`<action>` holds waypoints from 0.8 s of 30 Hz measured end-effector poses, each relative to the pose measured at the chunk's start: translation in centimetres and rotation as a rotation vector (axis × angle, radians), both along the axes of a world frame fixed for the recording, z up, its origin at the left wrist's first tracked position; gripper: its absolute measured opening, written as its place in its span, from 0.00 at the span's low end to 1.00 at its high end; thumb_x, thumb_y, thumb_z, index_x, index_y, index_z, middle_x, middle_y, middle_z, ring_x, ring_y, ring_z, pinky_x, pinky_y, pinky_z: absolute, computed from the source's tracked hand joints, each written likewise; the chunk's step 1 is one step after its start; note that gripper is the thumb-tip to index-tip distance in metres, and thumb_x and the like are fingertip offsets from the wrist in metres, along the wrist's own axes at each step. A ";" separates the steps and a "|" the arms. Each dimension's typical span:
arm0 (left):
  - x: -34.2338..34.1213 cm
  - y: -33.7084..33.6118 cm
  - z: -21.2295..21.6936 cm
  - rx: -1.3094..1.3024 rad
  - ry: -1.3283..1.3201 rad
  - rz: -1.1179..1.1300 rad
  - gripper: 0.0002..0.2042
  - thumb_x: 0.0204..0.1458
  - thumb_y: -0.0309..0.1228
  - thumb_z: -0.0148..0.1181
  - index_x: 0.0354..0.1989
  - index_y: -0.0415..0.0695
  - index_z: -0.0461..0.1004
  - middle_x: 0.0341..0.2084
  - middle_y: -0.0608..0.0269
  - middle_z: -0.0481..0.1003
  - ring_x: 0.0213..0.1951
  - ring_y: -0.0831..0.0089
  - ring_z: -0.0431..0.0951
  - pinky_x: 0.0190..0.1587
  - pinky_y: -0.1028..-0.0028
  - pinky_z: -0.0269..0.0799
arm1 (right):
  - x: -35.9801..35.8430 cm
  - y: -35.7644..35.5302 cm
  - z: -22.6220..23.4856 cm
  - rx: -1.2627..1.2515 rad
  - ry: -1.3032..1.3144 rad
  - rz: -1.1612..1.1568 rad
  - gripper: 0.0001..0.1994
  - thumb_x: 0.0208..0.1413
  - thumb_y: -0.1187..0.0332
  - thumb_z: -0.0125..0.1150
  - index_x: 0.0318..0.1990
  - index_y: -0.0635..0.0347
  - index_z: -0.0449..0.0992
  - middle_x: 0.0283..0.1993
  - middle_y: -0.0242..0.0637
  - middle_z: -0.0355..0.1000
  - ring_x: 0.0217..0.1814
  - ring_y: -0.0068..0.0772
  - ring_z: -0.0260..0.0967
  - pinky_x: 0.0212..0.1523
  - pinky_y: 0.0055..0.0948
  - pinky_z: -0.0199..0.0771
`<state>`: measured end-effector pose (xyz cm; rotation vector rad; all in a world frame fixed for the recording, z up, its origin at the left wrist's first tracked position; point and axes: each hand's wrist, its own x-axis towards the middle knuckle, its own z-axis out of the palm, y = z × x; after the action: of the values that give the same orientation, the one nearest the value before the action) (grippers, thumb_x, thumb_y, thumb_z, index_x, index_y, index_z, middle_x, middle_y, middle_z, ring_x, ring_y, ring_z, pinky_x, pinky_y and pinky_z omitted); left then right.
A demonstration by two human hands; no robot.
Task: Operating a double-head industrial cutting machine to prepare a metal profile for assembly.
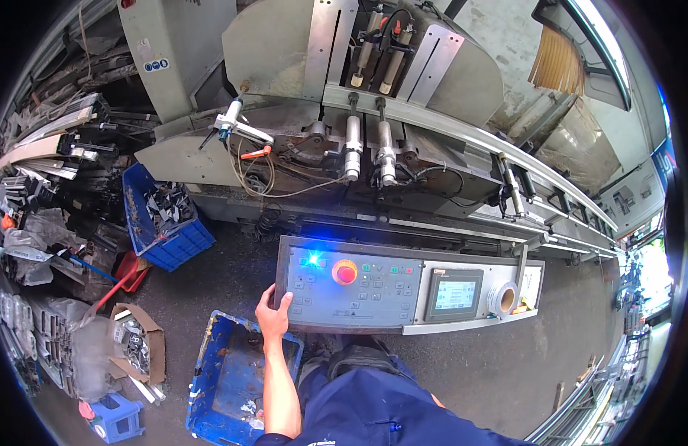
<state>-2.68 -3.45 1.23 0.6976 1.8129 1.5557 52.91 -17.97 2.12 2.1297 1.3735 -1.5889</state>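
My left hand [272, 314] grips the lower left corner of a grey control panel [403, 312], thumb on top and fingers wrapped round the edge. The panel carries a lit blue lamp [312, 260], a red round stop button on a yellow ring [344, 272], several small keys and a small screen [454, 294]. A roll of tape [503, 299] rests on the panel's right end. My right hand is not in view. My knees in dark blue trousers [373, 401] are below the panel.
Behind the panel stands a large grey cutting machine [359, 141] with two vertical clamps and a long rail running right. A blue crate [236, 379] sits on the floor at my left, another blue crate of metal scraps [165, 219] farther left, beside stacked aluminium profiles [54, 149].
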 end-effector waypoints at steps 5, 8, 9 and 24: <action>0.3 0.3 1.0 -0.009 0.045 0.001 0.32 0.63 0.43 0.85 0.67 0.32 0.84 0.53 0.49 0.91 0.55 0.64 0.90 0.62 0.63 0.84 | -0.4 -0.7 0.5 -0.158 0.067 -0.119 0.27 0.74 0.53 0.68 0.69 0.65 0.86 0.63 0.48 0.89 0.63 0.44 0.87 0.65 0.47 0.87; 0.3 -0.2 0.6 -0.009 0.055 0.012 0.32 0.63 0.45 0.84 0.66 0.32 0.85 0.52 0.49 0.91 0.54 0.65 0.90 0.62 0.63 0.84 | 0.2 -0.6 1.1 -0.256 0.102 -0.169 0.25 0.75 0.56 0.67 0.68 0.64 0.87 0.62 0.48 0.89 0.62 0.43 0.87 0.64 0.48 0.87; 0.3 -0.3 0.4 -0.009 0.049 0.021 0.32 0.63 0.45 0.84 0.66 0.32 0.85 0.52 0.49 0.91 0.54 0.65 0.90 0.61 0.63 0.84 | 0.5 -0.5 1.3 -0.287 0.111 -0.185 0.24 0.75 0.56 0.66 0.68 0.64 0.87 0.61 0.47 0.89 0.61 0.43 0.87 0.64 0.48 0.87; 12.7 -30.9 -17.2 -0.748 -0.304 -0.031 0.19 0.72 0.40 0.76 0.56 0.35 0.86 0.40 0.56 0.88 0.36 0.62 0.86 0.37 0.56 0.81 | 9.9 -3.6 0.6 0.188 0.342 -0.277 0.19 0.80 0.64 0.65 0.71 0.63 0.84 0.47 0.37 0.90 0.47 0.29 0.86 0.49 0.34 0.89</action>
<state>10.04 -34.36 -15.99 0.1221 1.9288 0.7920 62.78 -21.60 2.68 2.3216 1.4191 -2.0877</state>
